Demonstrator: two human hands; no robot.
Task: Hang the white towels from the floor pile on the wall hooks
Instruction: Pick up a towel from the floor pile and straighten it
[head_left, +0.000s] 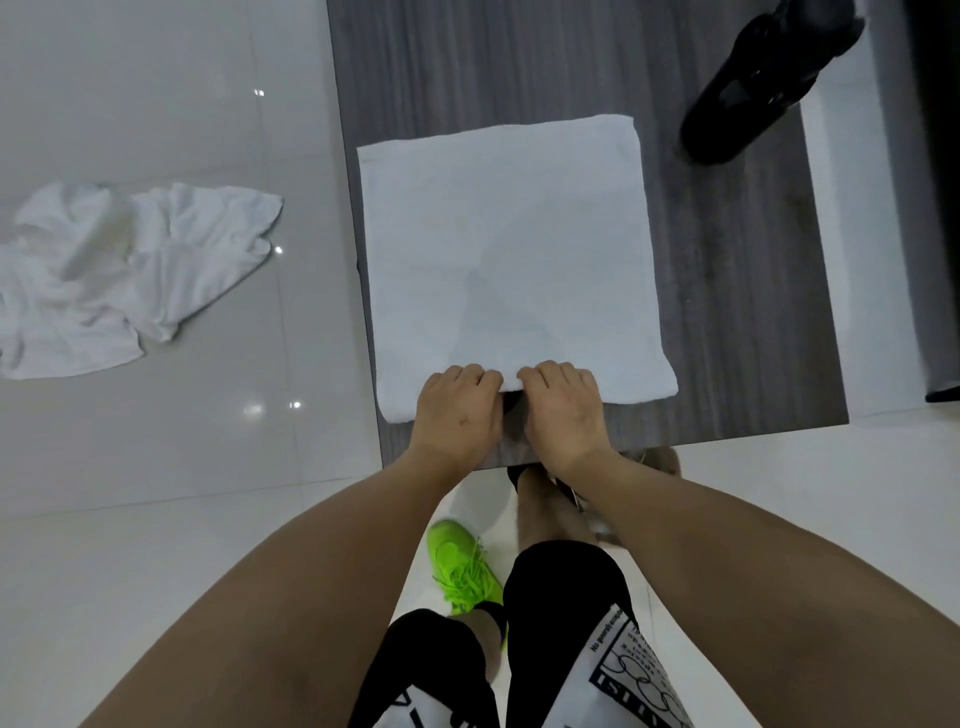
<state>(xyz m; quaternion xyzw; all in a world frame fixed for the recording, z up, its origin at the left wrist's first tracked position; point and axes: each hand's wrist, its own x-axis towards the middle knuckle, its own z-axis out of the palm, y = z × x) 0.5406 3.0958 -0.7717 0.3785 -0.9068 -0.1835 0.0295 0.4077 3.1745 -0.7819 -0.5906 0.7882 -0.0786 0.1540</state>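
Towel on tabletop: white folded towel lies flat on the grey wood-grain tabletop, nearly square, its slightly longer axis running from 6 toward 12 o'clock, tilted a little counter-clockwise; near edge faces the person.
Left hand: knuckles up, fingers curled over the towel's near edge, gripping it left of the middle.
Right hand: just beside the left, fingers curled over the same edge, gripping it.
Floor pile: crumpled white towels lie on the glossy white floor at 9 o'clock, well apart from the tabletop.
Black object: rests at 1 o'clock on the tabletop, apart from the towel.
Below: green shoe at 6 o'clock.
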